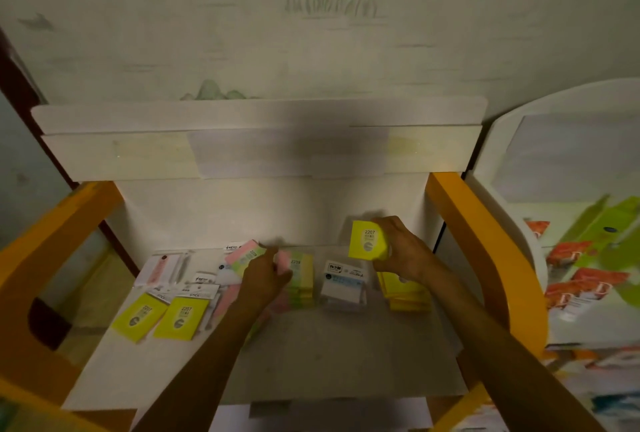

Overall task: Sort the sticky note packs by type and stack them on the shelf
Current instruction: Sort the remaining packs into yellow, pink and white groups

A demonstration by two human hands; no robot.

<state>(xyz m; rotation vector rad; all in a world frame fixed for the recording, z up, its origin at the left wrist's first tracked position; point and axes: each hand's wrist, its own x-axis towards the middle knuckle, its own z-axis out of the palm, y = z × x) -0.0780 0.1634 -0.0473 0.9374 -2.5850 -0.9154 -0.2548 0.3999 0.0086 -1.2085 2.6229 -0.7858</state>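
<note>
My right hand holds a yellow pack marked 2207 above a stack of yellow packs at the right of the white shelf. My left hand grips a pink-and-green pack marked 2209 beside a stack of pink, green and yellow packs. A stack of white packs with blue print stands between the two stacks. Two loose yellow 2207 packs lie at the front left, with white-carded packs behind them.
Orange side rails frame the shelf on both sides, and a white upper shelf board runs across the back. A white rounded panel with orange and green packaging stands to the right. The wall behind is painted.
</note>
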